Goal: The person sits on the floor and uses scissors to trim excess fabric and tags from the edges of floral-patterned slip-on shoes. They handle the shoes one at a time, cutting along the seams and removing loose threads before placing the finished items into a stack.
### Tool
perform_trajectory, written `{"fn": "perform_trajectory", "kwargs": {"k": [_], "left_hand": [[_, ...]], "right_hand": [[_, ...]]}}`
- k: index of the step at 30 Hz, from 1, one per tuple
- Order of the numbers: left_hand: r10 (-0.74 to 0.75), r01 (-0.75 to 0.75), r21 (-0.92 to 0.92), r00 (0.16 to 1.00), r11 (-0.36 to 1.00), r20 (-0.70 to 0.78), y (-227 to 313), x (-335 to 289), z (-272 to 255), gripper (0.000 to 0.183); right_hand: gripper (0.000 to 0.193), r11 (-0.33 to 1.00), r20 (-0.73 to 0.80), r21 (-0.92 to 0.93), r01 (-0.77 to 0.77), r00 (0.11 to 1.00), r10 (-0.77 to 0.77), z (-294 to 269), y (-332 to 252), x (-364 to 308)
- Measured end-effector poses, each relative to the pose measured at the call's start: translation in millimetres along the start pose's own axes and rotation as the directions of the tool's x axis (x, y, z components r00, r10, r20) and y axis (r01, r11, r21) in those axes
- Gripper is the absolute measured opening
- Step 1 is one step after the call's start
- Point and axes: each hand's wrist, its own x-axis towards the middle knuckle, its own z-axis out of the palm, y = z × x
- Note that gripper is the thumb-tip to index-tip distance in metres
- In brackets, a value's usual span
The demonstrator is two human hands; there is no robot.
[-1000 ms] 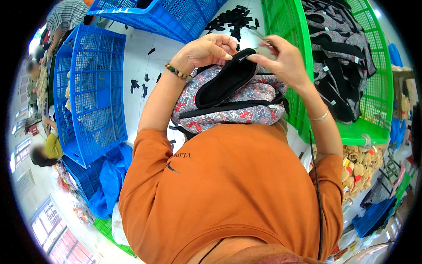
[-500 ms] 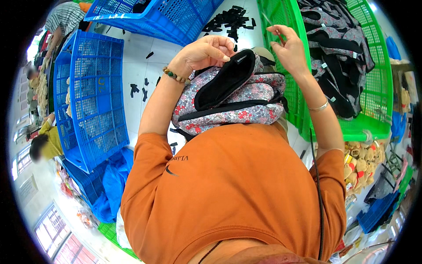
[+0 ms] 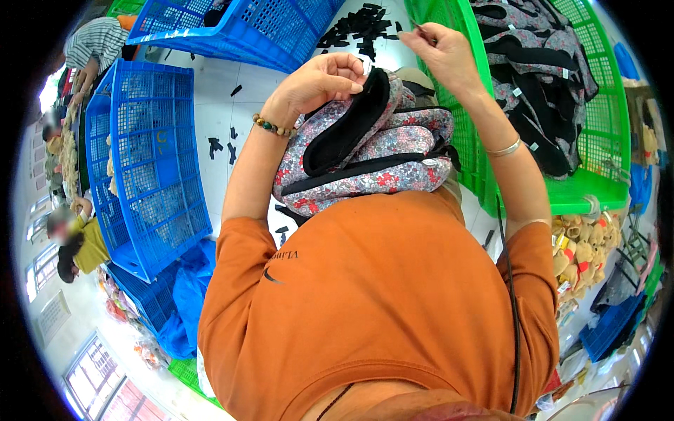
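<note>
Head view is showing a black-lined floral piece (image 3: 340, 137) lying slantwise on top of a stack of floral pieces (image 3: 407, 140), which is resting over the person's lap, against the orange shirt (image 3: 379, 281). The left hand (image 3: 316, 84) is pinching the far tip of that piece, its grip grasping the black edge between thumb and fingers. The right hand (image 3: 448, 57) is hanging in the air beyond the stack, touching none of it; its grip is clenched on a thin dark object (image 3: 420, 29), mostly hidden by the fingers. Just beside the stack, on the right, a green crate (image 3: 576, 200) is holding more floral pieces with black parts and white tags. Farther off, black strips (image 3: 361, 31) are lying scattered on the white floor (image 3: 217, 81). One blue crate (image 3: 158, 168) is standing on the left; another blue crate (image 3: 246, 31) is sitting ahead.
</note>
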Motion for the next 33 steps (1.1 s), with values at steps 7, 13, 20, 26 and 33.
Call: {"fn": "perform_trajectory", "kwargs": {"k": [7,13,20,26,33], "left_hand": [[0.085,-0.056,0.239,0.99,0.969,-0.113,-4,8,13,0.025],[0.11,-0.09,0.196,0.989,0.976,-0.094,-7,7,3,0.024],[0.079,-0.007,0.703,0.994,0.711,-0.07,11,-16,2,0.038],[0.0,0.104,0.867,0.993,0.487,-0.119,-5,-53,14,0.067],[0.133,0.051,0.343,0.861,0.938,-0.492,21,-51,-12,0.028]], "right_hand": [[0.036,0.959,0.19,0.194,-0.206,0.967,0.169,-3,9,-38],[0.045,0.998,0.181,-0.03,-0.059,0.981,0.064,33,-14,-48],[0.038,0.949,0.261,0.2,-0.245,0.946,0.19,29,-3,-42],[0.031,0.928,0.219,0.293,-0.229,0.961,0.168,27,-3,-45],[0.025,0.958,0.099,0.269,-0.104,0.992,0.08,-1,-9,-31]]}}
